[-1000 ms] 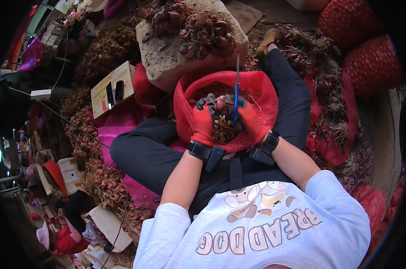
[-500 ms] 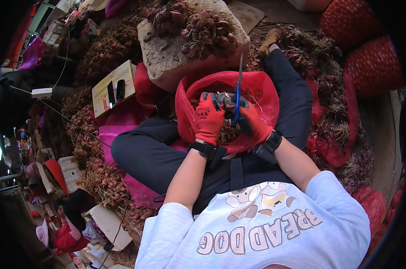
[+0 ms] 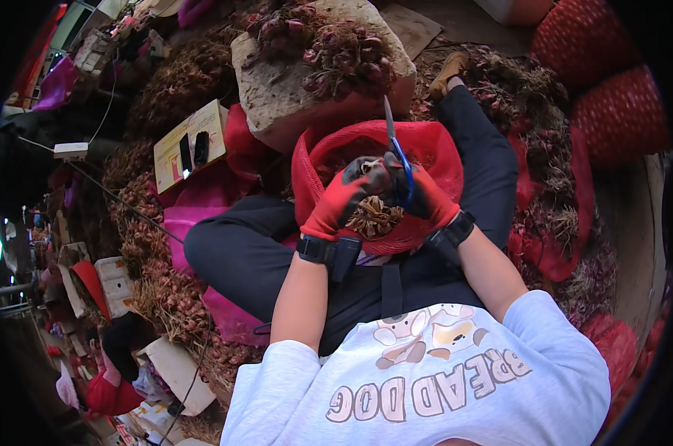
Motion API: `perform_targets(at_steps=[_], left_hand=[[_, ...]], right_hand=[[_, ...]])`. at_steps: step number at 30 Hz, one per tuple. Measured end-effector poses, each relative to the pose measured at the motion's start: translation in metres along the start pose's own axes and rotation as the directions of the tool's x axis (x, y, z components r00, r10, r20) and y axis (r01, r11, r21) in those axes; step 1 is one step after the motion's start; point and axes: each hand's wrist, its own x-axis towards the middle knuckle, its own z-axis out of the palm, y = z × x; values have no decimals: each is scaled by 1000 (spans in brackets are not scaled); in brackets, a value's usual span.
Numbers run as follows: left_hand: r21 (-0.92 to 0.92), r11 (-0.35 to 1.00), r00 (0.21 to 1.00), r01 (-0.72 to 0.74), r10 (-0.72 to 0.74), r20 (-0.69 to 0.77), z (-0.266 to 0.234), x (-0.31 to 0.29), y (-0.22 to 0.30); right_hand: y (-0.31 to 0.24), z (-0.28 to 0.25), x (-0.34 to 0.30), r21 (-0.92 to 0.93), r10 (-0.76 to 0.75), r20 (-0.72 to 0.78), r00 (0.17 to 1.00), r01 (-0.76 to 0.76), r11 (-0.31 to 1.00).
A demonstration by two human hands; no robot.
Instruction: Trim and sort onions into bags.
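Observation:
My right hand (image 3: 425, 195), in a red glove with dark fingers, is closed round the blue handles of a pair of scissors (image 3: 397, 145). The blades point up and away from me. Close beside it, my left hand (image 3: 335, 204) in a matching glove has its fingers curled together. A small pale and brown bit shows at those fingertips; the rest is hidden by the glove. Both hands are over a red mesh bag (image 3: 444, 149) standing open between my legs. Dry, straw-coloured stalks (image 3: 377, 215) lie inside the bag, below my hands.
Bunches of shallots (image 3: 351, 59) rest on a pale foam block (image 3: 266, 104) ahead. More shallots (image 3: 158, 297) are heaped to my left, near a carton (image 3: 169, 152) with a phone (image 3: 200, 149) on it. Full red mesh sacks (image 3: 619, 111) stand at the far right. Another person (image 3: 113, 390) is at lower left.
My left hand has turned and its wrist has swung left, away from my right. The scissors have tilted leftward at the tip and come slightly nearer me. The stalks in the bag show more.

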Motion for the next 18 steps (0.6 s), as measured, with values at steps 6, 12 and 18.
perform_targets(at_steps=[6,12,18], left_hand=[[-304,867,845,394,-472,-253,7,-4,-12],[420,850,883,318,-103,-459,20,-10,-12],[731,651,938,-207,344,-40,-13,-19,-36]], right_hand=[[-1,17,-5,-255,-226,-42,973,208,944],[2,16,-4,-419,-282,-21,959,248,874],[2,2,1,-210,-284,-103,953,258,943]])
